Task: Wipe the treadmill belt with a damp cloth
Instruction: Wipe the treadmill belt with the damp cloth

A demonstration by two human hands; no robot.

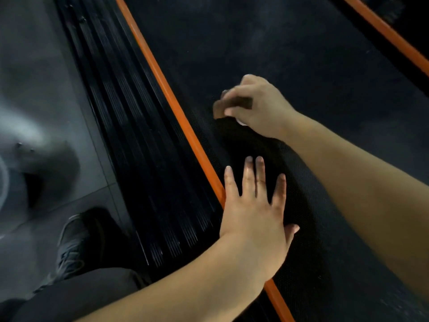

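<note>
The black textured treadmill belt [267, 43] fills the middle and right of the head view. My right hand [257, 105] presses down on the belt with its fingers curled over a pale cloth [242, 122]; only small white bits of it show under the palm and at the top of the hand. My left hand [253, 210] lies flat on the belt nearer to me, fingers spread, its heel over the orange strip. The right hand is motion-blurred.
An orange strip [162, 84] runs along the belt's left edge, beside a ribbed black side rail [130, 126]. Another orange strip [390, 33] is at the far right. Grey floor tiles [34, 66], my shoe [72, 247] and my dark trouser leg [88, 296] are on the left.
</note>
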